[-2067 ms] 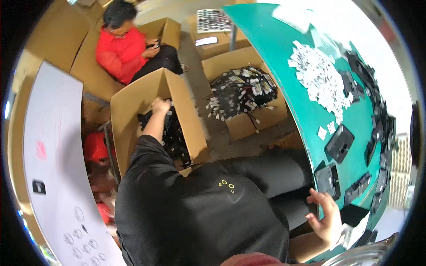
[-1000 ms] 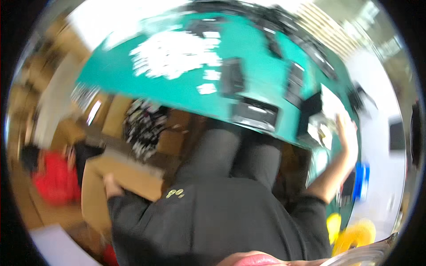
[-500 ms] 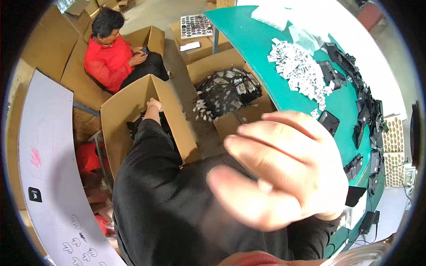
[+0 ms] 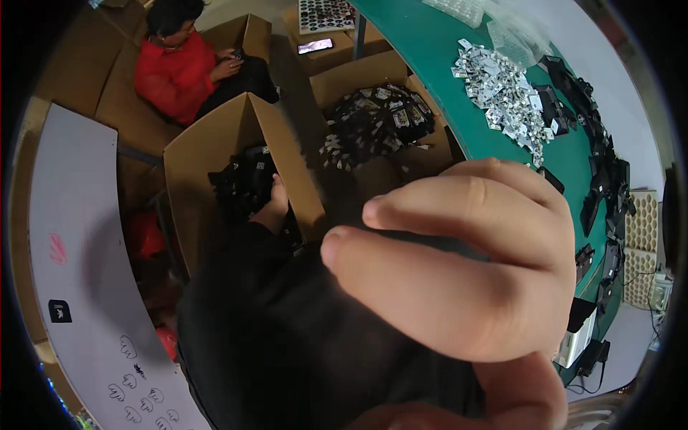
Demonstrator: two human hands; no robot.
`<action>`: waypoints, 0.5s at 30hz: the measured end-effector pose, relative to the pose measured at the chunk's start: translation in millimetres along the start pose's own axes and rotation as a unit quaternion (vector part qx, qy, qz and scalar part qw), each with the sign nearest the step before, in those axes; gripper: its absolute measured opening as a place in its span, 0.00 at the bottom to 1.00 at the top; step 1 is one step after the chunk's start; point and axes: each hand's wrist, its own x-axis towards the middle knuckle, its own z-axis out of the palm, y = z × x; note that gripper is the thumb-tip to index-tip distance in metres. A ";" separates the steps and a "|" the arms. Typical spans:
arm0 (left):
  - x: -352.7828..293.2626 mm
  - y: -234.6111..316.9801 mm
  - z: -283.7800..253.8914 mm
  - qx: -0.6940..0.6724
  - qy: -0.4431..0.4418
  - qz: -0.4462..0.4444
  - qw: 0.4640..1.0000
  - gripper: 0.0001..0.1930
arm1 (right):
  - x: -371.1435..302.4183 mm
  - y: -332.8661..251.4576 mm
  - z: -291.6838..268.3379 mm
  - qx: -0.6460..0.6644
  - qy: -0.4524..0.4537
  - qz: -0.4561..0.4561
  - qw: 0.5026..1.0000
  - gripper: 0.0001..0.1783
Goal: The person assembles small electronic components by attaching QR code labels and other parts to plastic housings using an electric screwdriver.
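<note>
Left hand (image 4: 276,198): reaching into an open cardboard box (image 4: 290,165), it is lying beside the right inner wall, close to black parts (image 4: 247,175). Whether it is gripping 1 of them cannot be told. Compared with 0.5 s ago, it is sitting farther right and nearer, and a larger patch of the black parts is showing to its left.

Right hand (image 4: 512,287): it is hanging close before the camera, thumb and bent fingers standing a little apart with dark clothing showing through the gap. 1.0 s ago it was hovering over the right part of the green desk (image 4: 424,51); now it is covering part of the desk's near left edge, as it was doing 0.5 s ago, with the thumb now lying nearer the fingers.

Surroundings: a pile of small white parts (image 4: 505,100) is lying on the desk, left of a row of black housings (image 4: 608,183). A seated person in red (image 4: 168,79) is bending over a small dark object, as before.
</note>
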 end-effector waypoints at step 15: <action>47.0 -57.5 84.9 0.048 0.150 0.219 0.963 0.17 | 9.2 4.1 9.5 -0.152 -0.053 -0.250 0.955 0.14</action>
